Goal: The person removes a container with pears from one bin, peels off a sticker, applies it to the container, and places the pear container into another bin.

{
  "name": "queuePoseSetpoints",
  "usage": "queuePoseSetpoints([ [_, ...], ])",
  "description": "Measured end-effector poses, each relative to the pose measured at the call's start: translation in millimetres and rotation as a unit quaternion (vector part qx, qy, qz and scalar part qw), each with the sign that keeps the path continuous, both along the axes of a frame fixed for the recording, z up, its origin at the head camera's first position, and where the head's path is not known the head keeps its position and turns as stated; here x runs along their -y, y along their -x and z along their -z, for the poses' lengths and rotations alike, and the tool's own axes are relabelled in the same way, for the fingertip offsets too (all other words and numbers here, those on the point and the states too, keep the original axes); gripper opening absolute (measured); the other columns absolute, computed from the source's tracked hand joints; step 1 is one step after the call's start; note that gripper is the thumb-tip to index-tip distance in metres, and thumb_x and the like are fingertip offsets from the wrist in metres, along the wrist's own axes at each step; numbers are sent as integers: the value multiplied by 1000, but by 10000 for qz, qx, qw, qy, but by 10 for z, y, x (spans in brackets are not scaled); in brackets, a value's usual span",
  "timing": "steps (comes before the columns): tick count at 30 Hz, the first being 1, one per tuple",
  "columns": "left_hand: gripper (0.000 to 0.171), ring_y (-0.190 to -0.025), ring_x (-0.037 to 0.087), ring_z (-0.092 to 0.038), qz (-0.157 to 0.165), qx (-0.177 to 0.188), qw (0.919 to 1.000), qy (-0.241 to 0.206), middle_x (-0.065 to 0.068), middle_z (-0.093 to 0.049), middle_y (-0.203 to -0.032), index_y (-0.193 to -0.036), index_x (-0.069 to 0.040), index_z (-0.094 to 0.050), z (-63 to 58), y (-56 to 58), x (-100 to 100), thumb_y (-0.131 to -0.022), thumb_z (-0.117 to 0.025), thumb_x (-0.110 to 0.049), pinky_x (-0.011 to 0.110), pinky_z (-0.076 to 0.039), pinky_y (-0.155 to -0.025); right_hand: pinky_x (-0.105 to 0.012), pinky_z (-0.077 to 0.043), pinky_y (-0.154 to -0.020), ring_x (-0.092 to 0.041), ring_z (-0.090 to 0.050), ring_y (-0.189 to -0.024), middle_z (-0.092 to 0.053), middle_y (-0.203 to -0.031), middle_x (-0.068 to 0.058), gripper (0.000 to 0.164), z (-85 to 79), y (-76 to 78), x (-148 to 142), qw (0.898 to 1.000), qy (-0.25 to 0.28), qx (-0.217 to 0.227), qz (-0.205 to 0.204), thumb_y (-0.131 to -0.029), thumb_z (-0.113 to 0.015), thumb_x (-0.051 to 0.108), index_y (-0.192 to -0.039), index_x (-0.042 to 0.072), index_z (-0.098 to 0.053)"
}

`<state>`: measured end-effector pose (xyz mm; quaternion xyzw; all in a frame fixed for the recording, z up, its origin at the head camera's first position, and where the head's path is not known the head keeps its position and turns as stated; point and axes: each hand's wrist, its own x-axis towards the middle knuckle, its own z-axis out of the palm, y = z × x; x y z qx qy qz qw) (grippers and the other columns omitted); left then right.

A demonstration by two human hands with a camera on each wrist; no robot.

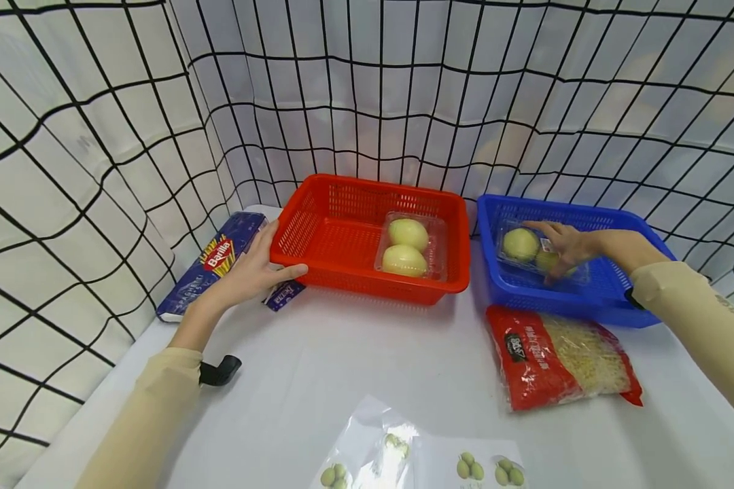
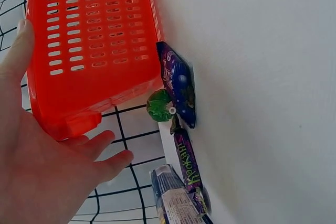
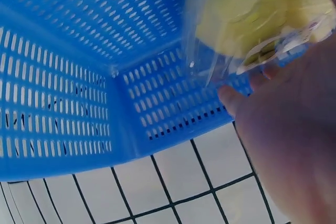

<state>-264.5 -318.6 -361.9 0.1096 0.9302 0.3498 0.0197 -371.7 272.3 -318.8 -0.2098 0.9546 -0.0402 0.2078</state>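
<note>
My left hand (image 1: 252, 267) grips the near left corner of the red plastic basket (image 1: 336, 274), thumb along its front rim and fingers round its left side. Inside that basket, toward the right, a clear plastic box (image 1: 438, 248) holds two pale yellow-green round fruits (image 1: 405, 261). My right hand (image 1: 564, 246) reaches into the blue plastic basket (image 1: 544, 299) and grips a similar clear box (image 3: 202, 51) from its right side. Two yellow-green fruits (image 1: 520, 244) are in this box, one partly hidden by my fingers. In the right wrist view, the fingertips are at the box's lower edge.
A blue Barilla spaghetti pack (image 1: 220, 255) lies left of the red basket. Small wrapped candies (image 2: 178, 82) lie by its corner. A red noodle bag (image 1: 563, 356) sits before the blue basket. Printed fruit sheets (image 1: 428, 462) lie nearest. Black netting (image 1: 379, 102) surrounds the table.
</note>
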Motion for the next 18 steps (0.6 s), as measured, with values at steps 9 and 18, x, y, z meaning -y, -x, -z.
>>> queuePoseSetpoints([
  [9, 111, -161, 41, 7, 2, -92, 10000, 35, 12, 7, -175, -166, -21, 8, -77, 6, 8, -92, -67, -57, 83, 0, -117, -82, -24, -112, -58, -22, -148, -22, -164, -31, 92, -626, -245, 511, 9934, 160, -869, -731, -91, -77, 37, -161, 14, -22],
  [18, 111, -160, 43, -4, -143, -35, 9999, -9, 13, 0, -174, -166, -21, 5, 28, 2, -15, -91, -67, -60, 81, 0, -120, -74, -17, -123, -45, -19, -156, -24, -169, -17, 92, -765, -211, 1724, 9902, 107, -367, -1345, -92, -70, 55, -163, 21, -22],
])
